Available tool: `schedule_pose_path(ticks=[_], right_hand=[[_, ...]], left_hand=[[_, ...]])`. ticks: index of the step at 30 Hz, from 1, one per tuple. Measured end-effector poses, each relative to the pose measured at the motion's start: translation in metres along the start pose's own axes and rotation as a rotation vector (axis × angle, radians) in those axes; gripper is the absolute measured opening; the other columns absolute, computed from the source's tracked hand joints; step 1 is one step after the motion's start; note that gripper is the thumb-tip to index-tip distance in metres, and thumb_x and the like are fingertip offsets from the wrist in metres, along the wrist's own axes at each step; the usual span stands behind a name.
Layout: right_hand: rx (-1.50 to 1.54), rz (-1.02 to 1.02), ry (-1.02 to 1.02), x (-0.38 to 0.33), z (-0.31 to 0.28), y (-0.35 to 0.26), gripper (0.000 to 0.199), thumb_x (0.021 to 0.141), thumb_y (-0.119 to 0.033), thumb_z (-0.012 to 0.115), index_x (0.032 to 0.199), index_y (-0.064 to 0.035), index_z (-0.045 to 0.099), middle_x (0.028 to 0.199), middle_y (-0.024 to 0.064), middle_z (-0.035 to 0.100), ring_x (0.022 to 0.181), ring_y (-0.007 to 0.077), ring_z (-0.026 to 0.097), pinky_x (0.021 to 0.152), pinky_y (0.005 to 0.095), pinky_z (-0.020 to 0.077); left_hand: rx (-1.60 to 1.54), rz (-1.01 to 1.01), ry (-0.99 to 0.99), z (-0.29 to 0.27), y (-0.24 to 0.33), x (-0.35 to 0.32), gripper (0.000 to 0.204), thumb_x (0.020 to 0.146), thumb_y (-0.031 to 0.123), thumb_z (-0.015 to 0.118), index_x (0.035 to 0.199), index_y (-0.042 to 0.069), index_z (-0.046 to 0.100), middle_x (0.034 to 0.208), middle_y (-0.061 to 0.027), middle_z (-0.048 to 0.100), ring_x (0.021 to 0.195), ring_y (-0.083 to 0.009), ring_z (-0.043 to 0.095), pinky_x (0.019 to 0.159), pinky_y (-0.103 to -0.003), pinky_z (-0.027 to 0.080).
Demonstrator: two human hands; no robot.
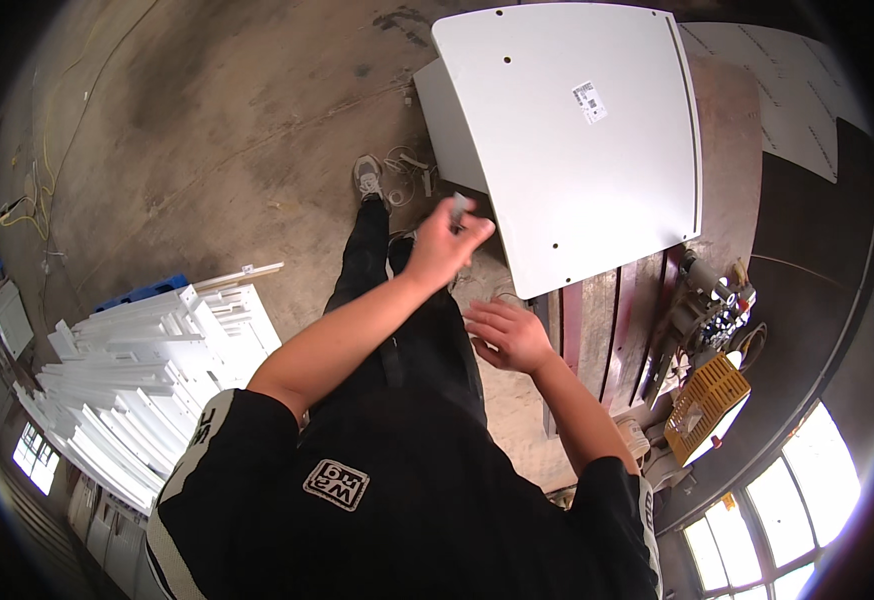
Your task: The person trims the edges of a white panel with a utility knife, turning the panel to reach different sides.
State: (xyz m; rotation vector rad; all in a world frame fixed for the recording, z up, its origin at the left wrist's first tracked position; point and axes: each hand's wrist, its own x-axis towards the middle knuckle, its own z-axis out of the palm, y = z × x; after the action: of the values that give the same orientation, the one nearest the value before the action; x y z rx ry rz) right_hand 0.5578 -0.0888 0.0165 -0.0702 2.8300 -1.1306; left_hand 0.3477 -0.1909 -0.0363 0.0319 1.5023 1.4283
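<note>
Two hands are working at the near edge of a big white board (577,130) lying on a table (727,110). The left hand (444,245) is pinching a small grey piece (458,208) just beside that edge. The right hand (509,335) is hanging below with loose fingers, holding nothing.

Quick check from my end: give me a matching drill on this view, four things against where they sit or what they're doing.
Things:
1. left hand
2. right hand
3. white panel
4. stack of white strips

Places or states:
A. lies flat on the workbench, holes near its edges and a small label on top
B. piled on the floor to the person's left
C. raised at the panel's near edge, pinching a small grey piece
D. open, palm down, empty, below the panel's near corner

Pairs: 1-C, 2-D, 3-A, 4-B
</note>
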Motion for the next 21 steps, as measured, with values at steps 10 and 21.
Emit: schedule_pose_path(ticks=[10,21], right_hand=[[-0.489,0.456,0.435,0.065,-0.140,0.136,0.052,0.097,-0.027,0.075,0.147,-0.0155,0.065,0.159,0.0037,0.063,0.154,0.0298,0.051,0.133,0.0531,0.0323],[-0.506,0.873,0.528,0.118,-0.072,0.130,0.082,0.104,-0.058,0.056,0.170,-0.0115,0.040,0.180,0.0124,0.034,0.170,0.0288,0.024,0.139,0.0513,0.0125]], left_hand=[[0.133,-0.140,-0.231,0.002,-0.032,0.007,0.043,0.097,0.021,0.084,0.128,-0.005,0.069,0.114,-0.0141,0.080,0.104,-0.0196,0.075,0.094,-0.037,0.058],[0.552,0.256,-0.058,-0.118,0.180,0.170,0.044,0.094,0.019,0.085,0.132,-0.001,0.075,0.104,-0.0030,0.076,0.095,-0.0127,0.069,0.090,-0.031,0.056]])
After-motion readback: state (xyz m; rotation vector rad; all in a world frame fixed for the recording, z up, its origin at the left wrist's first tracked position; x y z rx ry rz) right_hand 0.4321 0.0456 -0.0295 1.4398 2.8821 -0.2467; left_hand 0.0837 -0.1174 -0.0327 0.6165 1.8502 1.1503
